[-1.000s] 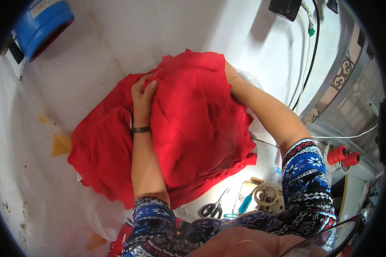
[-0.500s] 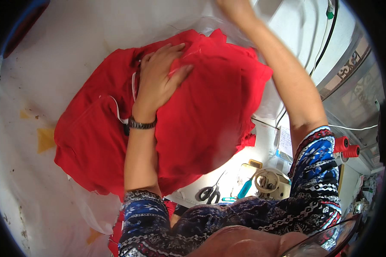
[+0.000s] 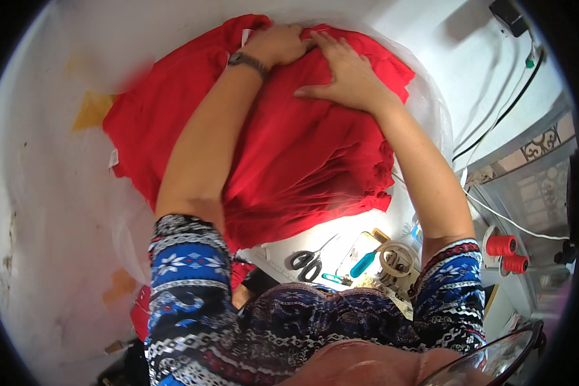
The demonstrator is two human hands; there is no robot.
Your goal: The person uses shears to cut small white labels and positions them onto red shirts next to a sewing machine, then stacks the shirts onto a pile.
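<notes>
One red fabric pile [image 3: 315, 148] under the spread right grip [image 3: 352, 80] and bent left grip [image 3: 276, 46], the latter's pinch unclear.

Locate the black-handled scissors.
In the head view, the black-handled scissors lie near lower centre, below the red cloth and left of the teal tool.

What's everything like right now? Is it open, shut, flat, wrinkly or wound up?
Red cloth: piled in layers, wrinkled.
Left hand: on the cloth, grip unclear.
Right hand: open, fingers spread on the cloth.
Dark wristband: fastened round the left wrist.
Scissors: lying down, blades hard to tell.
Red spools: wound with thread.
</notes>
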